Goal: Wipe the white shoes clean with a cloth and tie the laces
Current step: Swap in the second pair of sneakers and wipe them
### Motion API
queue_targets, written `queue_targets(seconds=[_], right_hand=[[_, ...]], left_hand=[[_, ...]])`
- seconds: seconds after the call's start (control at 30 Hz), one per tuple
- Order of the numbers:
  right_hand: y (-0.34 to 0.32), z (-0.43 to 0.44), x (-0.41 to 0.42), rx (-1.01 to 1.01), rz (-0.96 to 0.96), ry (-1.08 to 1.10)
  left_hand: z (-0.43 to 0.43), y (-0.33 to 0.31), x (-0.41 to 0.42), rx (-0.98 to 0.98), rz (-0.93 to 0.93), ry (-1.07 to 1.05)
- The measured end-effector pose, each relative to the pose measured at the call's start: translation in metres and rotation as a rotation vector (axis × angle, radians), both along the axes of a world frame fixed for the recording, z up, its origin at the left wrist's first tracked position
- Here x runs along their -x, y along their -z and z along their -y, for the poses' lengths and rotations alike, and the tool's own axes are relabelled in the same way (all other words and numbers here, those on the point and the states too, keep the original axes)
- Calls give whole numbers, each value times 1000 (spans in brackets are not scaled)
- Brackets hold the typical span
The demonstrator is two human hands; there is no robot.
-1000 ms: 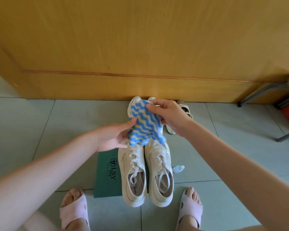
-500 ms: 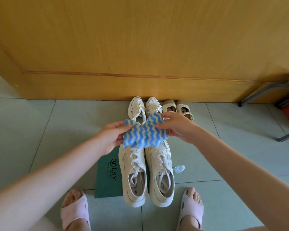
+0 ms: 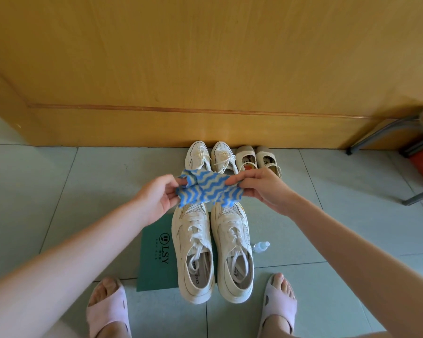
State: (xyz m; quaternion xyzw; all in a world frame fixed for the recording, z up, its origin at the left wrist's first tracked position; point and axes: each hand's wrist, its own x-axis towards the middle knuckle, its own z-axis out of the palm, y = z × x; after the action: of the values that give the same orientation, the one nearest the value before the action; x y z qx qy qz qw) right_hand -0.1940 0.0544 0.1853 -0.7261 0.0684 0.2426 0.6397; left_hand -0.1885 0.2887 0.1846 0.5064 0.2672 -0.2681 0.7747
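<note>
Holding the striped cloth (image 3: 209,189) in the air, one end per hand, above the toe caps of the white shoes (image 3: 193,259).

Left hand (image 3: 156,196): thumb and fingers clamped on the cloth's left end, which is bunched there. Right hand (image 3: 261,189): fingertips pinching the right end.

Judgement: the two-handed hold serves to spread or refold the cloth into a wiping pad. Wiping has not begun, and nothing touches the shoes.

Floor (image 3: 59,191), left to right:
- The green sheet (image 3: 154,254) lies under the left shoe and sticks out to its left (probably there to spare the tiles).
- The pair stands side by side, nearly touching, heels toward the person, so the uppers are easy to reach.
- The laces (image 3: 196,236) look untied, with the ends trailing into the openings.
- A small clear bottle (image 3: 260,247) lies just beside the right shoe, handy for the right hand.

Edges and room:
- Most of the open floor lies to the left.
- Ahead, a second pair of sneakers (image 3: 210,157) and some strap shoes (image 3: 257,157) stand against the wooden door (image 3: 205,69). They are close beyond the cloth and limit forward reach.
- A chair frame (image 3: 388,132) stands well apart at right.
- The slippers (image 3: 108,311) bracket the heels.
</note>
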Motion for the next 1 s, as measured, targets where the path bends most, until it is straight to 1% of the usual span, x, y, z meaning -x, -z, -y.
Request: queue_targets(seconds=[0.07,0.13,0.23,0.3,0.37,0.4,0.47,0.53,0.6,0.67,0.73,0.77,0.87,1.0], right_hand=[[-4,-1,1,-45,-2,67],[-7,-6,2,-44,5,137],[-2,-15,1,108,120,231],[1,-18,0,128,188,288],[4,-18,0,189,235,309],[3,-17,0,250,261,300],[3,-16,1,377,322,224],[2,-16,1,414,339,108],[-1,-17,2,391,326,9],[-6,-19,3,335,311,-66],[-11,-21,3,234,277,-123],[-13,-21,3,192,254,-146],[-20,-21,2,126,202,-193],[-26,-18,2,-1,128,-175]], left_hand=[[1,0,-1,-4,-30,-24],[2,5,-3,-64,-20,-46],[6,8,-3,-140,88,-53],[8,7,-2,-161,169,-28],[5,7,-3,-146,217,40],[3,9,-3,-178,241,108],[-3,15,-4,-365,294,269],[-9,22,-4,-527,314,335],[-11,21,-5,-550,308,324],[-10,18,-6,-562,364,351],[-7,13,-6,-566,466,477],[-5,9,-5,-532,500,556],[0,8,-4,-448,560,706],[-3,7,-4,-437,558,725]])
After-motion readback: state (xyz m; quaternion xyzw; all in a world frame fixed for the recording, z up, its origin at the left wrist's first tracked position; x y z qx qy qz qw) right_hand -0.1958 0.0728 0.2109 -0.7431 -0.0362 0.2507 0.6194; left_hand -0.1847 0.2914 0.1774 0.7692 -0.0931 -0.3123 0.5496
